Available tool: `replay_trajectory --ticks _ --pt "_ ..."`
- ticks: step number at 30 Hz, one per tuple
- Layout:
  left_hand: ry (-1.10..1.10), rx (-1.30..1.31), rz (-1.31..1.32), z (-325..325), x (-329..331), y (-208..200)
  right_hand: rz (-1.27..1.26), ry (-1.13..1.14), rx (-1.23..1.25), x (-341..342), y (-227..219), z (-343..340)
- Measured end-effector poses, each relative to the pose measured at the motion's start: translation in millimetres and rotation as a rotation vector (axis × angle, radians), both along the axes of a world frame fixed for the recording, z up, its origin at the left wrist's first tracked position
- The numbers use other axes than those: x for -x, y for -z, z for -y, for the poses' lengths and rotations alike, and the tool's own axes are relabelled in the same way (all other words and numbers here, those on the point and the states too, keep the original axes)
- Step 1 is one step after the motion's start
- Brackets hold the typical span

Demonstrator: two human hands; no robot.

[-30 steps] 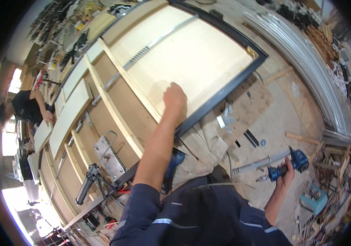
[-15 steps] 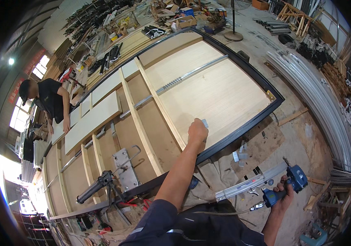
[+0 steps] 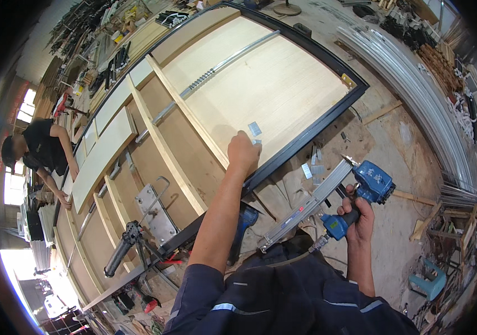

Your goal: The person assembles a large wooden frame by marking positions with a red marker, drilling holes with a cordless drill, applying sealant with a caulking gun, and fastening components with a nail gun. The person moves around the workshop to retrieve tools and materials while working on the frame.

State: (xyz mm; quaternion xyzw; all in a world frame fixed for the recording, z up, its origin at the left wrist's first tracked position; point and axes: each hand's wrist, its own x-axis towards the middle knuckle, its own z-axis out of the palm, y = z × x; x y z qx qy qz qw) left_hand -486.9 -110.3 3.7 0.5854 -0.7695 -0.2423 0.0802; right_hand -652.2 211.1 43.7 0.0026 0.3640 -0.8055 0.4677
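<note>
My left hand (image 3: 244, 152) is over the pale wooden panel near the frame's close edge. Its fingers are closed, with a small silvery strip of nails (image 3: 257, 142) showing at their edge. Just beyond them, another silvery nail strip (image 3: 254, 129) lies flat on the panel. Off the near side of the frame, my right hand (image 3: 358, 218) grips the handle of a blue air nail gun (image 3: 373, 181). The gun's long metal magazine (image 3: 305, 209) slants toward my body, and an air hose (image 3: 283, 261) joins the handle's end.
A dark-edged frame (image 3: 316, 120) with wooden slats (image 3: 163, 148) and a metal rod spans the workspace. Across it, a co-worker (image 3: 46, 148) handles a pale board. A metal plate and a black-handled tool sit at the near edge. Long metal profiles (image 3: 411, 95) lie right; nail strips (image 3: 311, 170) lie below.
The view has tilted down, so the frame appears higher. My left hand has drawn slightly nearer, away from the strip on the panel. The nail gun has come up and left, its magazine steeper.
</note>
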Motion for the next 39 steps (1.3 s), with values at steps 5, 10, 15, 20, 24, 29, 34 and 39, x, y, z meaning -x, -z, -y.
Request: replay_trajectory --ticks 5,10,15,20,24,29,34,39 --pt "0.078 0.044 0.087 -11 18 17 0.017 -0.071 0.026 -7 -7 10" --pt "0.085 -0.082 0.085 -4 16 11 0.025 -0.077 -0.005 -20 -24 25" --pt "0.048 -0.150 -0.115 1 10 18 -0.001 -0.129 -0.065 -27 -20 34" --pt "0.045 -0.415 -0.546 -6 14 -7 0.007 -0.156 -0.069 -35 -25 48" --pt "0.274 -0.330 -0.475 -45 37 -66 0.060 -0.167 -0.003 -36 -28 57" --pt "0.312 -0.178 -0.413 -71 46 -76 0.056 -0.201 -0.011 -41 -29 63" --pt "0.307 -0.168 -0.452 -80 49 -75 0.044 -0.200 -0.043 -41 -31 62" --pt "0.324 -0.130 -0.459 -87 52 -78 0.057 -0.179 -0.063 -38 -32 57"
